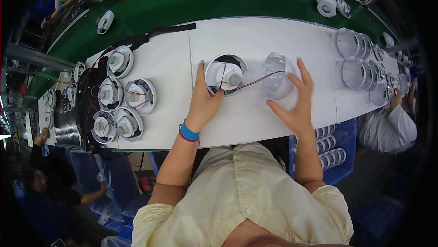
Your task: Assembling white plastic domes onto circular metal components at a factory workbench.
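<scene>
My left hand (203,98) rests on the white table (255,41) and grips the near left rim of a round white lamp base (226,74) with red and black wires. A clear plastic dome cover (275,76) stands just right of the base, and a red wire runs across to it. My right hand (296,103) is spread open with its fingers against the near right side of the dome. A blue wristband (188,132) sits on my left wrist.
Several wired white bases (123,96) lie at the table's left on a dark mat. Stacks of clear domes (353,57) stand at the right. A green conveyor belt (182,0) behind carries white parts. A blue bin (335,153) of domes is lower right. Other people work nearby.
</scene>
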`<action>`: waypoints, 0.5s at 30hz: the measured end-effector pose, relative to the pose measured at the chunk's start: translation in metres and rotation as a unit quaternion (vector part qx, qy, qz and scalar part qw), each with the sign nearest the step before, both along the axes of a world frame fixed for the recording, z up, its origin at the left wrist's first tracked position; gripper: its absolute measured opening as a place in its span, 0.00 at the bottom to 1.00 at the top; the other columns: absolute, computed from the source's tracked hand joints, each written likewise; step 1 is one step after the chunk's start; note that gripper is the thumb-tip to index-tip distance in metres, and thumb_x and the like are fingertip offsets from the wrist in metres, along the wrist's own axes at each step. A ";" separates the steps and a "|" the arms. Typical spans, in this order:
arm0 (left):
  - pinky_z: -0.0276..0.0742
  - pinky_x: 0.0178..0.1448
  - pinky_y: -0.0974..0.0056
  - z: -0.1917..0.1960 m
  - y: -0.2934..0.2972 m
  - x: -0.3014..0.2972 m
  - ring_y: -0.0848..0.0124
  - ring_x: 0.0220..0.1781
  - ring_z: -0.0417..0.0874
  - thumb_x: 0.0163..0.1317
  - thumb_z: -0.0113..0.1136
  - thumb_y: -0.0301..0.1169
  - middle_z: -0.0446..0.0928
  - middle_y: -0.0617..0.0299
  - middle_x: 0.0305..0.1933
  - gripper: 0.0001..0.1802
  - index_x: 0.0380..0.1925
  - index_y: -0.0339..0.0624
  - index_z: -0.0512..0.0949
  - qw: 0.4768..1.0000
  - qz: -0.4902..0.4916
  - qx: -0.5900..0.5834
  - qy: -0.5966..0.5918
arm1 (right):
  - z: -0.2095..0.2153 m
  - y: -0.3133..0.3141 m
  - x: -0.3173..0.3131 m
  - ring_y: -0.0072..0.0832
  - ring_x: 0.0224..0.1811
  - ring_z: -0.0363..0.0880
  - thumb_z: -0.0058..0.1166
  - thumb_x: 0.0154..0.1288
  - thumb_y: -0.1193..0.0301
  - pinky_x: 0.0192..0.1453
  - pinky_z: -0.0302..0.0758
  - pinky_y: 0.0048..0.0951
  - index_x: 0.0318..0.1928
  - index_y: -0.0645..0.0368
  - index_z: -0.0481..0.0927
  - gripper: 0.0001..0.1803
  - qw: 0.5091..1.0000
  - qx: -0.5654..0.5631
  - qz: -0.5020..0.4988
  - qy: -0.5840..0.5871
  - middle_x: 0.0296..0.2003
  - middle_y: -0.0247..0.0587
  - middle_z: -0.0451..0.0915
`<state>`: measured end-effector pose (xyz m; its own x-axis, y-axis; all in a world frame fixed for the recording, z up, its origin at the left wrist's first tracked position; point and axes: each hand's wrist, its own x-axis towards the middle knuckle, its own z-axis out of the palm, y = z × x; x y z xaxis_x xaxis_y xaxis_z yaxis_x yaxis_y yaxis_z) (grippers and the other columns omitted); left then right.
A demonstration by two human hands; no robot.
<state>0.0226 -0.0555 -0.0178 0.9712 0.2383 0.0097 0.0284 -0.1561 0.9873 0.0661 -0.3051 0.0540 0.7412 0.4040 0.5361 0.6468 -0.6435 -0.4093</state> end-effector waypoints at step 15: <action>0.75 0.64 0.59 0.006 -0.009 0.017 0.60 0.64 0.75 0.53 0.57 0.12 0.67 0.48 0.65 0.43 0.70 0.33 0.54 0.988 0.075 -0.057 -0.119 | -0.006 0.061 0.014 0.41 0.68 0.64 0.72 0.43 0.55 0.69 0.65 0.41 0.72 0.57 0.57 0.57 0.873 0.327 0.146 0.332 0.66 0.48 0.62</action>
